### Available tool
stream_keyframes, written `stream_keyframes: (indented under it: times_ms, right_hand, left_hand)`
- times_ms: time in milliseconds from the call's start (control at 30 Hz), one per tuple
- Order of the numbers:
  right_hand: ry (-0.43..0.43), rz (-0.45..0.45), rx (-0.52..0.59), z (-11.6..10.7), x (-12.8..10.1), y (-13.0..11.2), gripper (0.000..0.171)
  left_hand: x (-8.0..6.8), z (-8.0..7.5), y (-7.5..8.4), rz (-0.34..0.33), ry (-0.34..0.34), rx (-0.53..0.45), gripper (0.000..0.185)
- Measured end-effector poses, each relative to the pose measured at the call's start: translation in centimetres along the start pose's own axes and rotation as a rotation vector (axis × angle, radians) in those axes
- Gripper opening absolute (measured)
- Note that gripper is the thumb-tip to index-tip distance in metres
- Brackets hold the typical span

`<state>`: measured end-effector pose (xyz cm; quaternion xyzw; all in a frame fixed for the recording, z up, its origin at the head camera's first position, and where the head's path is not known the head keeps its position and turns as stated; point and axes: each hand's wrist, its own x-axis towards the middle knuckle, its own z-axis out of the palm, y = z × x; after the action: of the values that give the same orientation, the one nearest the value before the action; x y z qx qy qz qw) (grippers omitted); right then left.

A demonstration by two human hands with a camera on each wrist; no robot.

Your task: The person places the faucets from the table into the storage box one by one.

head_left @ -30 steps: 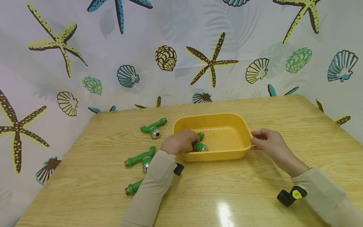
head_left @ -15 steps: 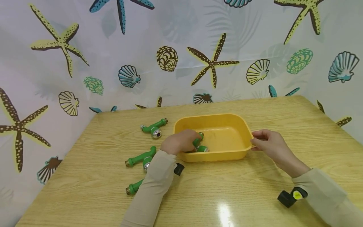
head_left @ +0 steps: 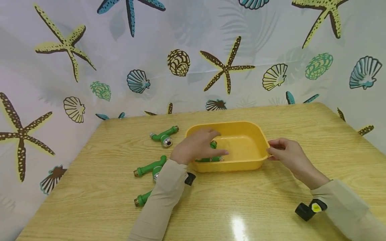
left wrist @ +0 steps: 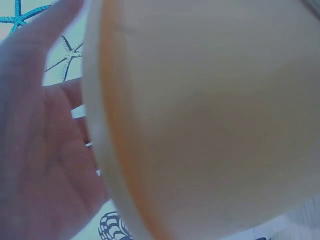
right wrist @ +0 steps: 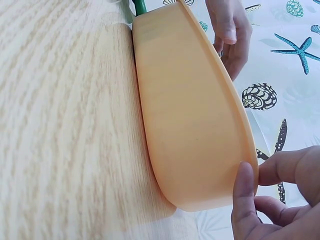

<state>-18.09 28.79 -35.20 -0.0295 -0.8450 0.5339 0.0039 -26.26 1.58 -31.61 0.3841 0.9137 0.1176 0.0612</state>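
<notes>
A yellow plastic basin [head_left: 241,165] stands on the wooden table. Inside its left end lies a green faucet [head_left: 214,159] with a metal end, partly hidden under my left hand [head_left: 197,145]. That hand hovers over the basin with thumb and fingers spread apart, holding nothing. In the left wrist view the basin wall [left wrist: 210,125] covers much of the frame, with the palm [left wrist: 55,165] behind its rim. My right hand [head_left: 286,155] pinches the basin's right rim; in the right wrist view the thumb [right wrist: 244,195] presses the outer wall.
Left of the basin, a green faucet [head_left: 166,137] lies farthest back, another [head_left: 150,166] nearer, and a third [head_left: 141,199] is partly covered by my left sleeve [head_left: 163,197]. A curtain [head_left: 193,33] printed with starfish and shells hangs behind the table [head_left: 229,201].
My left hand has let go of the green faucet in the basin, spreading its fingers and lifting slightly. The faucet now lies turned along the front wall. My right hand keeps its place.
</notes>
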Motion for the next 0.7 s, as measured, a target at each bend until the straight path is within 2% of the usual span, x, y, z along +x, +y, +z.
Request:
stream_keyframes:
  times_ms: [167, 700]
  right_hand:
    - [-0.002, -0.003, 0.003, -0.02, -0.04, 0.00, 0.042]
    - [-0.004, 0.003, 0.009, 0.07, -0.02, -0.08, 0.042]
  left_hand:
    - [-0.08, -0.15, 0.34, 0.010, 0.076, 0.072, 0.080]
    - [-0.38, -0.26, 0.69, 0.018, 0.097, 0.156, 0.084]
